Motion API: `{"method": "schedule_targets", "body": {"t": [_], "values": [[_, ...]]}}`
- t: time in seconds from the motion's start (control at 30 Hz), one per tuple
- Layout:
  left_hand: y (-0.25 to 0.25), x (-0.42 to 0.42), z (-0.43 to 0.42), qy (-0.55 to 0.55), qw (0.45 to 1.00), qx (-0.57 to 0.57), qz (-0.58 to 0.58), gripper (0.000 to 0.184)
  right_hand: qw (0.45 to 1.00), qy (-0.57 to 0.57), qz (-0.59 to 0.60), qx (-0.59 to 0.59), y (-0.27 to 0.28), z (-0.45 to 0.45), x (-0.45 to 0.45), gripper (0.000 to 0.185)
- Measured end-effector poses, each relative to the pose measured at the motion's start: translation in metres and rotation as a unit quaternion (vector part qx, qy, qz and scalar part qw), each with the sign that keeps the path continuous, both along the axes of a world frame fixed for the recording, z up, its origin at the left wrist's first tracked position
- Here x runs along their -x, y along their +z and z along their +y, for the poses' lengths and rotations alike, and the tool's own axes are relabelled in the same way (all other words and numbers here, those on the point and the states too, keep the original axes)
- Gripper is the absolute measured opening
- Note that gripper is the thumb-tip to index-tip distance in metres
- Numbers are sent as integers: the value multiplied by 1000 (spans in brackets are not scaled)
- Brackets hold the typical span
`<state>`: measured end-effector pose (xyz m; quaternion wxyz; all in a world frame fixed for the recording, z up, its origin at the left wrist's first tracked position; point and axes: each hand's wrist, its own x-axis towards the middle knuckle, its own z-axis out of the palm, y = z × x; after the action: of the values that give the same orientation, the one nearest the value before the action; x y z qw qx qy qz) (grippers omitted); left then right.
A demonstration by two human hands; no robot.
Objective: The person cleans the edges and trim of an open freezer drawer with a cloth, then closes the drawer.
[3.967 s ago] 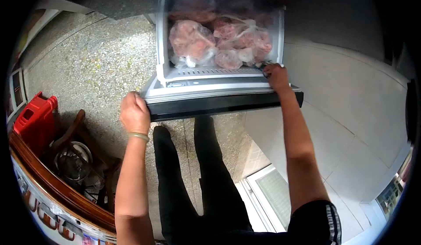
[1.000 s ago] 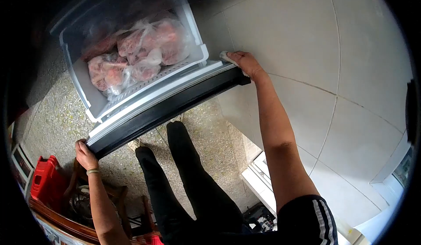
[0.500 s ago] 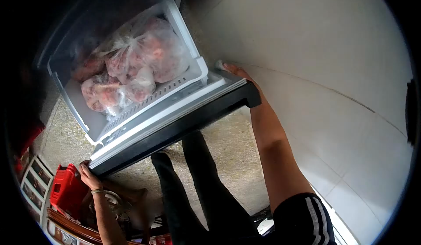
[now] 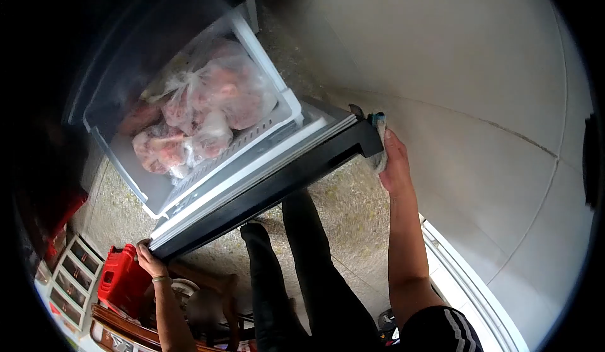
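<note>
A pulled-out freezer drawer [image 4: 261,191] with a black front and a white bin [image 4: 126,174] fills the upper left. Inside the bin lie clear plastic bags of frozen meat [image 4: 217,90]. At the drawer front's left end, my left hand [image 4: 150,260] is closed around the corner, its fingertips partly hidden. My right hand [image 4: 395,166] presses a greyish cloth [image 4: 378,153] against the right end of the drawer front, fingers closed on it. Something small and blue-green [image 4: 378,119] shows at the cloth's top.
A pale tiled wall [image 4: 466,156] rises close on the right. My legs [image 4: 309,245] stand below the drawer on speckled floor [image 4: 353,207]. At lower left are a red plastic container [image 4: 120,276], a white-framed rack [image 4: 75,279] and brown wooden furniture [image 4: 126,327].
My right hand has come from behind the drawer's right edge round to its outer end, with the cloth now plainly visible. My left hand keeps its hold; the view has shifted.
</note>
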<state>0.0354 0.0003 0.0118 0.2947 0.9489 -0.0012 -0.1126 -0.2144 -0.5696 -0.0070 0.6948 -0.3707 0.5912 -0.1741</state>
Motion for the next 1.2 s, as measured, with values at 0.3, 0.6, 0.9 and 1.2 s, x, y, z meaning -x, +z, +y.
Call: {"method": "schedule_targets", "body": {"t": [0.3, 0.6, 0.9, 1.2], "values": [[-20, -6, 37, 179, 978, 82, 71, 39, 997, 45, -37, -57, -76, -21, -43, 40], [-25, 2, 45, 157, 983, -42, 87, 35, 970, -148, -191, -16, -72, -18, -77, 33], [-16, -13, 28, 149, 985, -66, 61, 37, 985, -116, -98, -76, -66, -8, -47, 25], [-18, 7, 26, 142, 981, -104, 76, 38, 980, -156, -109, -55, -79, -13, -69, 25]]}}
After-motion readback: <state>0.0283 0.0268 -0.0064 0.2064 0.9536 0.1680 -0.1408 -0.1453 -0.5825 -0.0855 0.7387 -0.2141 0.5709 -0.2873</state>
